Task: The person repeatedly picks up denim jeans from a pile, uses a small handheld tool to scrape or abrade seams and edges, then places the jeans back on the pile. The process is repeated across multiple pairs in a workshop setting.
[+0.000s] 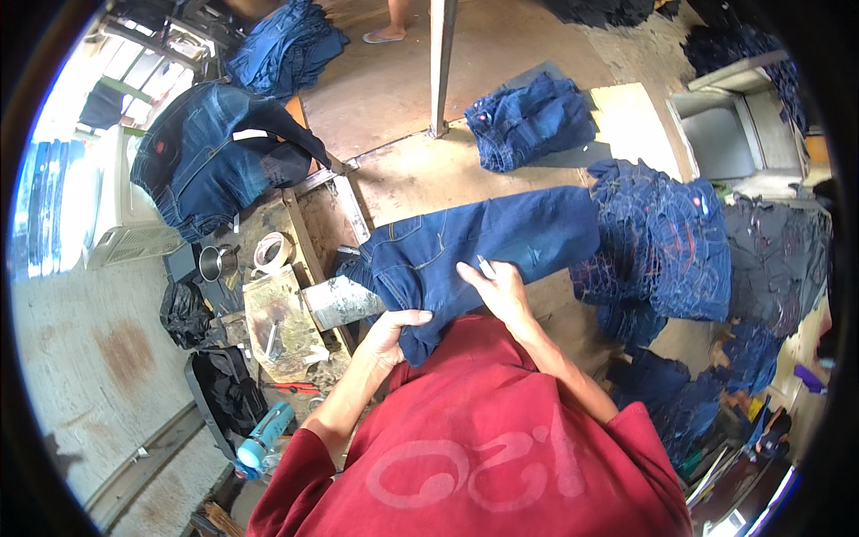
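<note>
A person in a dark red shirt (pixel 537 403) has a pair of blue jeans (pixel 510 228) right in front of their tummy. The jeans are long and flat, and they point off to the right. One end sits over a pale board (pixel 340 302) that sticks out from a messy work table (pixel 307 255).

The left hand (pixel 389 338) is pinching the near edge of the jeans. Its thumb is on top, and the other fingers are mostly hidden. The right hand (pixel 503 291) is over the middle of the jeans, with its fingers curled and its thumb out. It has hold of a small pale thing (pixel 486 267), too tiny to tell what it is.

On the left, the table has a roll of tape (pixel 272 253) beside a metal cup (pixel 216 262). Nearer the person are a tool with red handles (pixel 293 387), a black bag (pixel 224 394) and a light blue bottle (pixel 266 434).

More jeans (pixel 201 148) are heaped behind the cup. A folded blue bundle (pixel 532 121) lies on the floor ahead, near a metal pole (pixel 442 67). A big blue pile (pixel 676 246) is on the right, next to a dark grey pile (pixel 774 259). Far off, somebody's foot (pixel 385 38) wears a flip-flop
</note>
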A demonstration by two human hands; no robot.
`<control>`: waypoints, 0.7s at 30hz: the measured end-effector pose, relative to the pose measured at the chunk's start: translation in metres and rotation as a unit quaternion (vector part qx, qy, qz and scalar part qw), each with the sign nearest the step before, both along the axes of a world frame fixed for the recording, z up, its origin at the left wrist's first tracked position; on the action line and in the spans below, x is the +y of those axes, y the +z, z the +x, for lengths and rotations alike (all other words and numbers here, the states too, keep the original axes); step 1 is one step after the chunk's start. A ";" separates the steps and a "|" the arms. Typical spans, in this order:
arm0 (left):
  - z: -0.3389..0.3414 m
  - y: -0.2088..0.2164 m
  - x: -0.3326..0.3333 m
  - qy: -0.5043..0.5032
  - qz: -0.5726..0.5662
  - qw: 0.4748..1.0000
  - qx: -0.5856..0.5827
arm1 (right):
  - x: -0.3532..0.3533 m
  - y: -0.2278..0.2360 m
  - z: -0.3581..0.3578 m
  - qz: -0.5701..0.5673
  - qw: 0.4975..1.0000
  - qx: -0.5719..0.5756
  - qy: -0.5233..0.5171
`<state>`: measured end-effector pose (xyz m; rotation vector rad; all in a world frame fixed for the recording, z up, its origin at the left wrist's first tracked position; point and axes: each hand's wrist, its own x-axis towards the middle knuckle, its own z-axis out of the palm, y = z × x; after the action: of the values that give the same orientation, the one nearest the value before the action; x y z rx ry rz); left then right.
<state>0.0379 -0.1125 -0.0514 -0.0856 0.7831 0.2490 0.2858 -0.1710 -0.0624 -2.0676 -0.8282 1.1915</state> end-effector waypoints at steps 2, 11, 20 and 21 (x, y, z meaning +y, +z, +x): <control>-0.004 0.002 -0.003 -0.004 0.059 0.998 0.029 | 0.000 0.003 -0.005 0.027 0.998 0.023 -0.043; -0.017 0.013 -0.008 -0.012 0.073 0.995 0.068 | -0.016 0.002 -0.011 0.040 0.996 -0.016 -0.073; -0.028 0.006 -0.012 -0.017 0.096 0.994 0.058 | -0.022 0.001 -0.013 0.054 0.997 -0.014 -0.054; -0.029 0.007 -0.012 -0.012 0.103 0.993 0.050 | -0.023 0.000 -0.013 0.062 0.996 -0.019 -0.061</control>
<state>0.0093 -0.1244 -0.0447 0.1311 0.8538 0.3117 0.2726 -0.1940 -0.0620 -2.0153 -0.7615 1.0125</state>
